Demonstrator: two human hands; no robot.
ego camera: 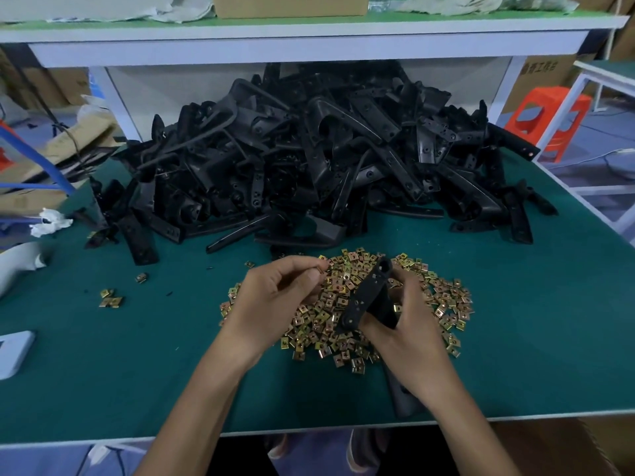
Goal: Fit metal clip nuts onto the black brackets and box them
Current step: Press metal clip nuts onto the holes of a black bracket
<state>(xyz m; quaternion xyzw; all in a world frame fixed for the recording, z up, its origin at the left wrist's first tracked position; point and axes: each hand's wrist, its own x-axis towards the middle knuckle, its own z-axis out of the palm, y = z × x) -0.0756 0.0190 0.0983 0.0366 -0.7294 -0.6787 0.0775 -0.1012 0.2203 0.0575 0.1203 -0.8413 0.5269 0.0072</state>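
Note:
A big heap of black brackets point(309, 159) covers the back of the green table point(137, 372). In front of it lies a pile of brass-coloured clip nuts point(330, 324). My right hand point(402, 324) grips one black bracket point(366, 297) above the nut pile, its holed strip pointing up and away. My left hand point(278, 293) hovers just left of it, fingers curled, pinching a clip nut point(323, 258) at the fingertips. A second black bracket point(402, 400) lies on the table under my right wrist, mostly hidden.
A few stray clip nuts point(111, 298) lie at the left. A white object point(13, 352) sits on the left table edge. A shelf point(309, 32) runs overhead. An orange stool point(549, 118) stands at the right, and a cardboard box point(563, 448) sits below the table's near right corner.

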